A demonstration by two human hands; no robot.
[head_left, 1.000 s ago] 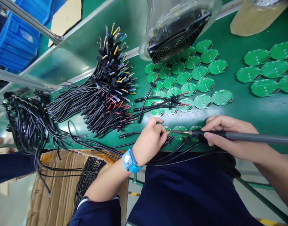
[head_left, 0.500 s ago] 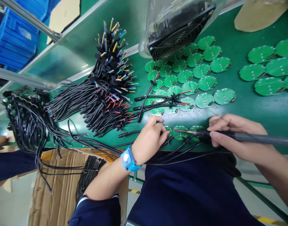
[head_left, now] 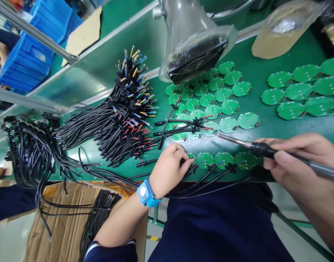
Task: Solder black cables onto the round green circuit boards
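Note:
My right hand (head_left: pixel 300 163) grips a soldering iron (head_left: pixel 265 150), its bare metal tip pointing left above the bench, between two groups of boards. My left hand (head_left: pixel 171 165), with a blue watch on the wrist, is closed at the left end of the front row of round green circuit boards (head_left: pixel 205 160). Thumb and fingers pinch close to the leftmost board; what they hold is hidden. Black cables (head_left: pixel 206 176) with thin coloured wires run up to these front boards from the bench edge.
A fan in plastic wrap (head_left: pixel 196 60) stands behind rows of green boards (head_left: pixel 228 124). Loose red-tipped cables (head_left: pixel 180 127) lie across some. Big cable bundles (head_left: pixel 128 105) fill the left, near blue bins (head_left: pixel 27 62). More boards (head_left: pixel 291 110) lie right. A cardboard box (head_left: pixel 60 225) stands below.
My right hand has drawn the soldering iron up and right, away from the front boards. My left hand stays by the leftmost board. The camera view has shifted.

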